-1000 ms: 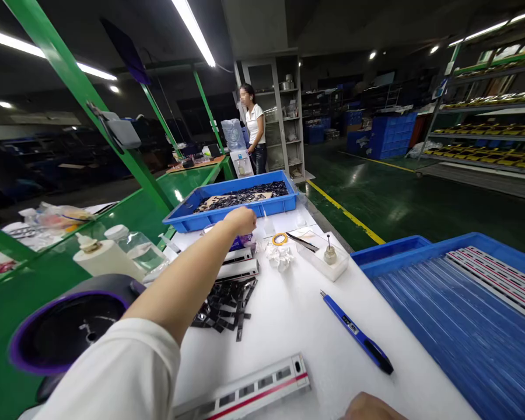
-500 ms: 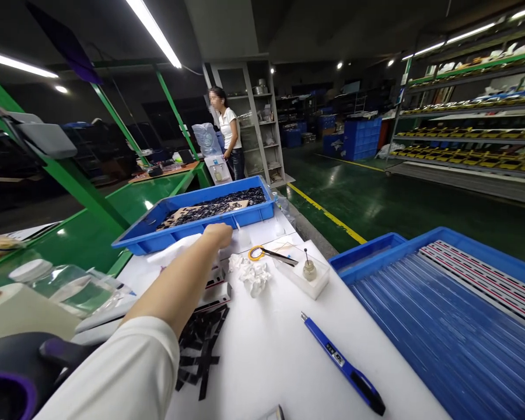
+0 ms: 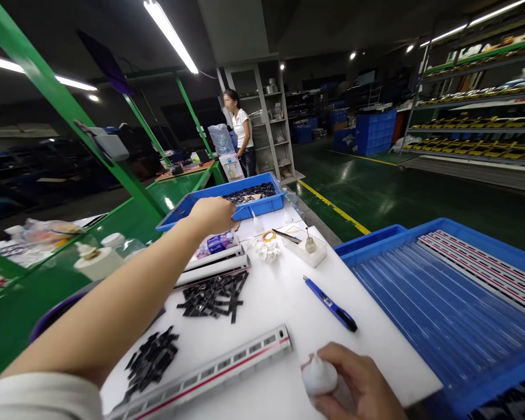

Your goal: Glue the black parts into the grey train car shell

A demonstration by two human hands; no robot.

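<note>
Head view: table with the right hand holding a white bottle by the near right corner

A blue tray stands at the table's far end. The left hand is before its near side, fingertips hidden; whether they hold anything, I cannot tell. A red-striped white shell lies slantwise toward the near edge, a blue knife toward the right edge. The right fingers curl around the bottle.
</note>
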